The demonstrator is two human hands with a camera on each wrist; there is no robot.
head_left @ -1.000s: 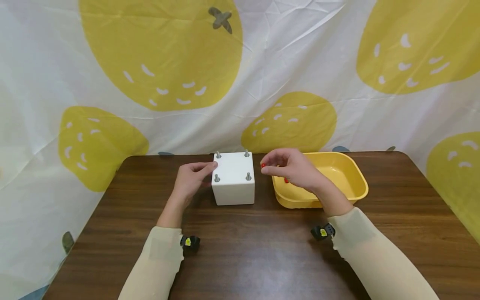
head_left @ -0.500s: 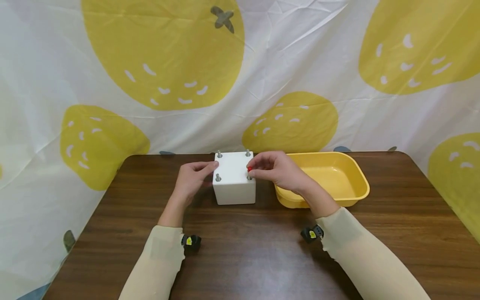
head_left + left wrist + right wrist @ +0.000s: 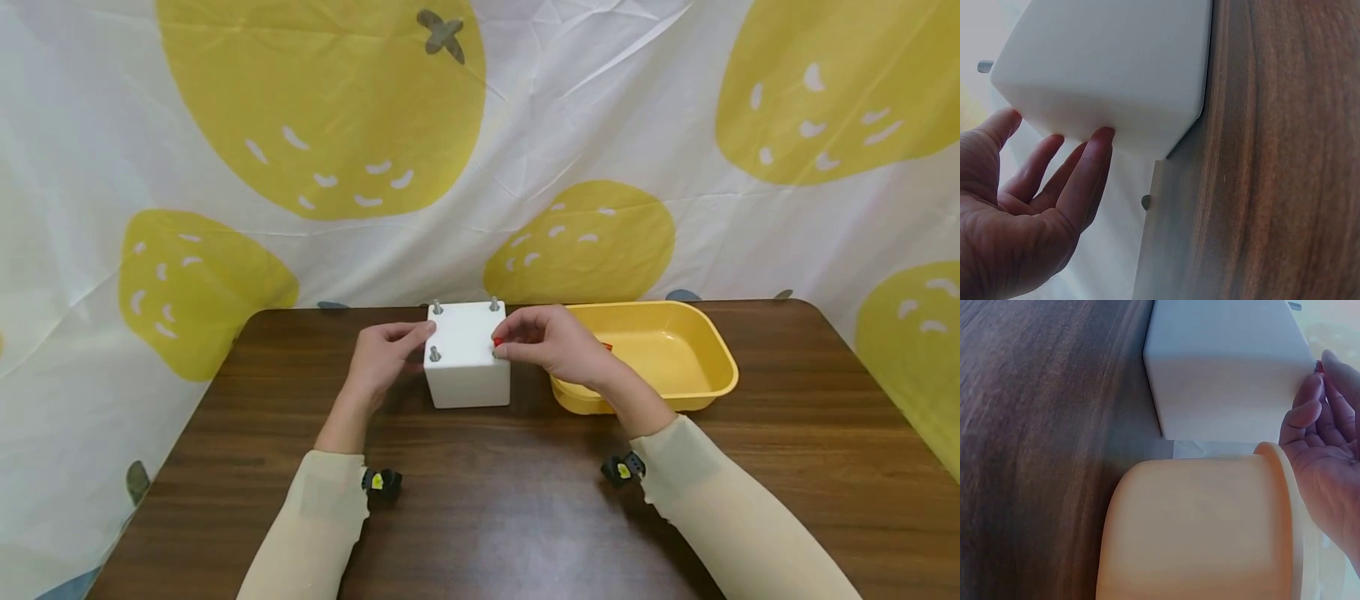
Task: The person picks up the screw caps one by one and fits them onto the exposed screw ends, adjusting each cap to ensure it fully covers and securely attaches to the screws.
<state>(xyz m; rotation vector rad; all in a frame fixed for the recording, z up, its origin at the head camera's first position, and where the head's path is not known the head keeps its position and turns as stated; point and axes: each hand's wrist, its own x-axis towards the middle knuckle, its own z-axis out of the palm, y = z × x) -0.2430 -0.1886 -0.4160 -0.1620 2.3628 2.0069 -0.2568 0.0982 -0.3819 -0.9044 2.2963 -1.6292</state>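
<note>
A white block (image 3: 467, 332) stands on the table with a threaded metal bolt (image 3: 434, 354) upright near each top corner. My left hand (image 3: 377, 358) rests against its left side, the thumb on the top edge; in the left wrist view its fingertips (image 3: 1105, 134) touch the side face. My right hand (image 3: 551, 343) pinches a small red piece (image 3: 497, 341) at the top of the near right bolt, which the fingers mostly hide. That piece is too small and covered to tell its kind. Only a sliver of it shows in the right wrist view.
Right of the block sits a yellow tray (image 3: 678, 396), partly under my right forearm. Another red piece (image 3: 607, 346) lies in it. The dark wooden table (image 3: 480, 500) ends at the back against a patterned cloth (image 3: 360, 258).
My right hand has moved left from over the tray to the near right bolt, carrying the red piece, and has stayed there for the last half second. The left hand has kept its place.
</note>
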